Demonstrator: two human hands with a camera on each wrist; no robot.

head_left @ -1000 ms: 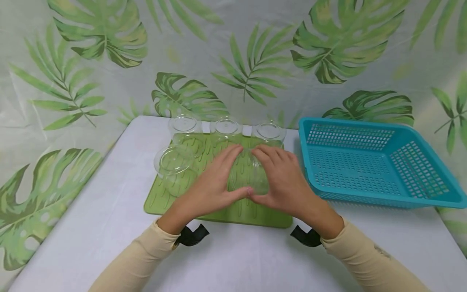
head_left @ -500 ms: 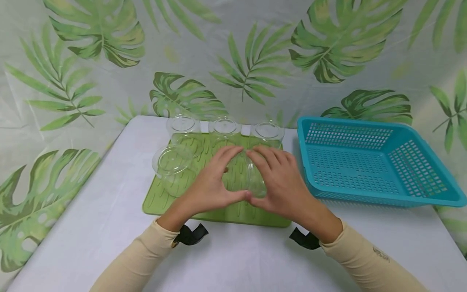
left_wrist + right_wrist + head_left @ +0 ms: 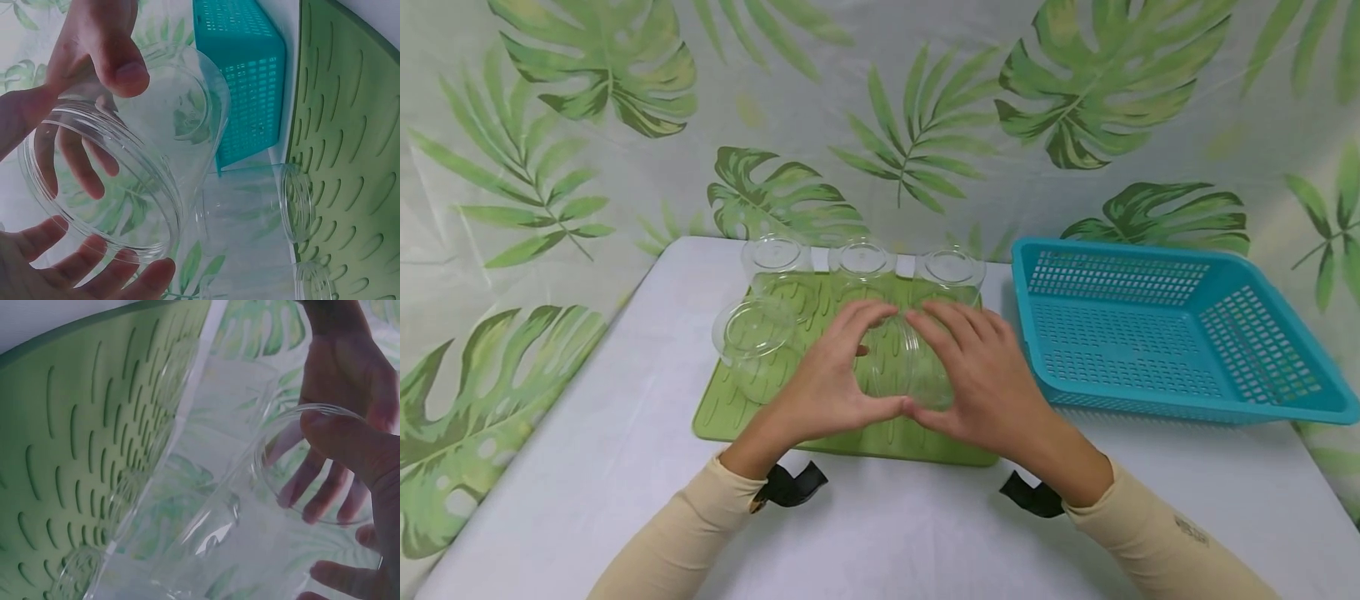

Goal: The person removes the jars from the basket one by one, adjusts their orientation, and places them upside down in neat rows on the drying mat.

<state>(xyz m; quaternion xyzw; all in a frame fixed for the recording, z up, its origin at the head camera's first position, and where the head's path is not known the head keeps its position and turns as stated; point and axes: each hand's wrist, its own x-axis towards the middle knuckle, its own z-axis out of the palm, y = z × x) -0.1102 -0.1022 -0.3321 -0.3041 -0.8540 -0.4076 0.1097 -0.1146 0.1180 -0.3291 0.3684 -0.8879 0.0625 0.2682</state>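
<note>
Both hands hold a clear jar (image 3: 929,379) on its side above the green ridged mat (image 3: 880,442). My right hand (image 3: 981,375) curves round its body, thumb below and fingers above. At the ridged open rim, my left hand (image 3: 827,383) has its thumb and fingertips spread around the edge. In the left wrist view the jar (image 3: 200,119) shows its rim toward the left hand (image 3: 69,272), and the right hand's fingers show through the wall. The right wrist view has the right thumb (image 3: 347,440) near the rim. The two thumbs meet in the head view.
Three clear jars stand upside down along the mat's back, including the middle jar (image 3: 862,262). Another inverted jar (image 3: 756,346) stands at the mat's left. A blue perforated basket (image 3: 1120,333) sits to the right on the white tablecloth (image 3: 910,533). Behind hangs a leaf-print cloth (image 3: 925,100).
The jar has turned between the hands, so its rim shows more toward the left hand. Left fingers have shifted slightly along the rim. The other jars and basket have not moved.
</note>
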